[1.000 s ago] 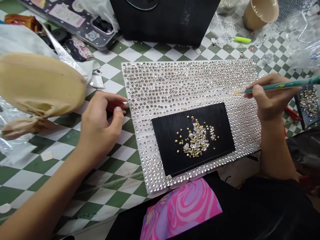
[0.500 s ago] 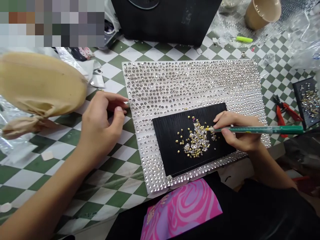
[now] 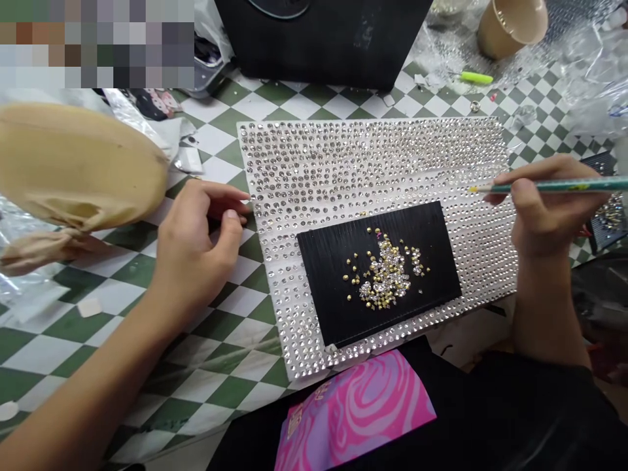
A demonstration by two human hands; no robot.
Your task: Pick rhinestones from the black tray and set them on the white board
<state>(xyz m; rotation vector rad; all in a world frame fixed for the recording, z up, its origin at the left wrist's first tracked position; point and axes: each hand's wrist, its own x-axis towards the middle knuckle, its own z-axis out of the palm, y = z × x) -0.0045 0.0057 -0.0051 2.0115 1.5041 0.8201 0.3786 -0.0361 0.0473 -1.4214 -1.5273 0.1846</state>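
Observation:
A white sheet covered in rows of clear rhinestones lies on the checked green and white tablecloth. A black tray with a heap of loose gold and silver stones rests on the sheet's near part. My right hand grips a green picker pen, its tip over the sheet's right side. My left hand rests at the sheet's left edge, fingers curled, fingertips touching the edge.
A tan padded form sits at left. A black box stands behind the sheet, a tan cup at back right, a second black tray of stones at right, and a pink swirled pouch lies near me.
My right hand went from the sheet's right side down to the loose stones on the black tray, then back up to the sheet's right side. The left hand stayed put.

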